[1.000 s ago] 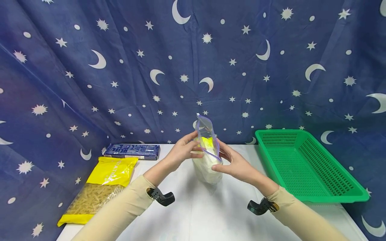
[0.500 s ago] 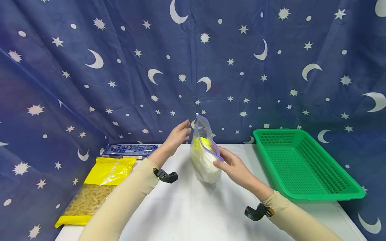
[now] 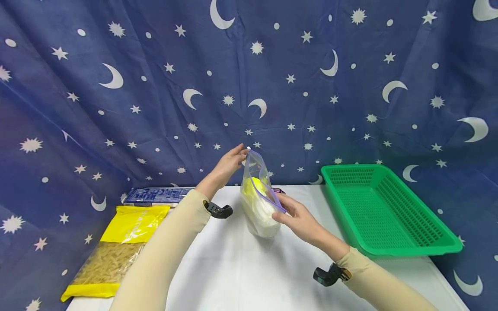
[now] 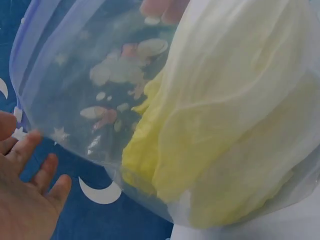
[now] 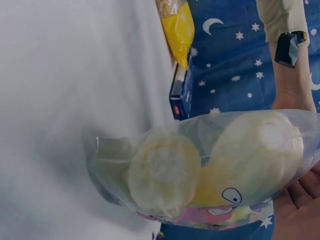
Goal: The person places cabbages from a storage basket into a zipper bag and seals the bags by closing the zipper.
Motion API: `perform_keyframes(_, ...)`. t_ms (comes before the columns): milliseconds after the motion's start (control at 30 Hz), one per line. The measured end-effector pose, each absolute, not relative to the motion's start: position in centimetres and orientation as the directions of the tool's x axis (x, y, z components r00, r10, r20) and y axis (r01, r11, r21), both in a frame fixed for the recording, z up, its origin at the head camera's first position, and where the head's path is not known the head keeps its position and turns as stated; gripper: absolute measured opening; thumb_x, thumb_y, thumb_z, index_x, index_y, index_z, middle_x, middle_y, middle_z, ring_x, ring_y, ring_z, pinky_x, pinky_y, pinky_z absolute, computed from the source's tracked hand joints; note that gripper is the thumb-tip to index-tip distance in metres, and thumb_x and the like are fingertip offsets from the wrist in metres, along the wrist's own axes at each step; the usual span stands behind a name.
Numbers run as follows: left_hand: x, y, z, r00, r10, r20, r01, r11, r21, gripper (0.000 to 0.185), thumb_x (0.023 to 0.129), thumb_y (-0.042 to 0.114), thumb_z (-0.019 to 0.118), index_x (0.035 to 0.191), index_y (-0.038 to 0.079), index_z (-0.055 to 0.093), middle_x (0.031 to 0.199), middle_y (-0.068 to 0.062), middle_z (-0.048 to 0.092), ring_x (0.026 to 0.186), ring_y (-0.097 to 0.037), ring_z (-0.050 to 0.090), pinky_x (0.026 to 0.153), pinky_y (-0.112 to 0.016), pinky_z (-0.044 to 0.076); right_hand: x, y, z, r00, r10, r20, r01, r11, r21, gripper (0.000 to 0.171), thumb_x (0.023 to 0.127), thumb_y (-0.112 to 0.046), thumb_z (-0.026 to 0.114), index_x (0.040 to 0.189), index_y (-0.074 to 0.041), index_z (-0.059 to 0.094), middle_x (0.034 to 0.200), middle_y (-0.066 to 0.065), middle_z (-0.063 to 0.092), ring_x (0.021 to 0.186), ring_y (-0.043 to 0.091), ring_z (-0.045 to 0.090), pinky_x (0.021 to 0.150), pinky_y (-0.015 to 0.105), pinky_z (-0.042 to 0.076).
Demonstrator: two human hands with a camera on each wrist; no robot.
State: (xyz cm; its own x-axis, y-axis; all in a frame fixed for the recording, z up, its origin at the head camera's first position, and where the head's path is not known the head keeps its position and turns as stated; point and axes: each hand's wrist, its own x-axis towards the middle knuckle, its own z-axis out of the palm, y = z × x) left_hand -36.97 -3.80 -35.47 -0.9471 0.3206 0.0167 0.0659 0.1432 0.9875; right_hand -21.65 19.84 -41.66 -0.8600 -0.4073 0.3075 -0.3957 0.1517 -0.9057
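A clear zip bag (image 3: 253, 163) with a purple zip edge stands on the table, its mouth gaping toward the right. Inside lie napa cabbages (image 3: 264, 214) with yellow leaf tips and white stems; the right wrist view shows two pale cabbage bases (image 5: 162, 172). My right hand (image 3: 301, 221) grips the bag's right side by the mouth, thumb in front and the other fingers behind. At the top corner, my left hand (image 3: 225, 169) has its fingertips beside the white slider (image 4: 18, 114). The left wrist view shows those fingers spread, some apart from the bag.
On the left lie a yellow bag of pasta (image 3: 134, 229) and a blue box (image 3: 157, 196). To the right stands a green plastic basket (image 3: 389, 211). A small dark item (image 3: 278, 190) shows behind the zip bag. A starry blue curtain (image 3: 186, 65) backs the white table (image 3: 218, 276).
My left hand has come off the bag's left side and moved up to the slider corner. My right hand keeps its grip on the bag. The head view has shifted slightly.
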Motion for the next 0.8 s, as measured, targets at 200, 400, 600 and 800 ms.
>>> perform_keyframes(200,-37.0,-4.9,-35.9,-0.956,0.283,0.071,0.138,0.226,0.964,0.045,0.109,0.021,0.050,0.152,0.007,0.049,0.151,-0.010,0.052,0.143,-0.024,0.043,0.118,-0.043,0.035,-21.6,20.1,-41.7,-0.878,-0.398,0.267,-0.366,0.197,-0.909,0.054,0.099,-0.016,0.068,0.150,-0.005,0.052,0.158,0.014,0.041,0.148,0.034,0.033,0.116,0.051,0.035)
perform_keyframes(400,-37.0,-6.4,-36.7,-0.967,0.240,0.081,0.147,0.271,0.951,0.034,0.108,0.026,0.054,0.133,0.005,0.062,0.135,-0.012,0.061,0.135,-0.028,0.050,0.116,-0.049,0.037,-22.0,21.3,-41.3,-0.893,-0.362,0.268,-0.342,0.158,-0.926,0.044,0.099,-0.013,0.067,0.140,0.000,0.061,0.150,0.017,0.051,0.135,0.033,0.051,0.101,0.029,0.051)
perform_keyframes(600,-36.7,-8.0,-37.1,-0.972,0.222,0.070,0.130,0.272,0.953,0.039,0.109,0.028,0.052,0.137,0.002,0.057,0.143,-0.013,0.055,0.138,-0.030,0.048,0.116,-0.045,0.039,-22.7,23.0,-40.7,-0.961,-0.189,0.201,-0.245,0.252,-0.936,0.038,0.100,-0.019,0.067,0.131,0.003,0.067,0.129,0.016,0.068,0.112,0.018,0.060,0.100,0.035,0.049)
perform_keyframes(800,-35.8,-8.9,-37.2,-0.973,0.221,0.068,0.117,0.214,0.970,0.037,0.110,0.025,0.050,0.135,-0.002,0.054,0.139,-0.016,0.056,0.135,-0.028,0.051,0.113,-0.038,0.043,-23.6,24.5,-40.2,-0.988,-0.039,0.152,-0.156,0.291,-0.944,0.045,0.099,-0.035,0.069,0.125,0.002,0.071,0.123,0.016,0.070,0.114,0.028,0.063,0.106,0.051,0.048)
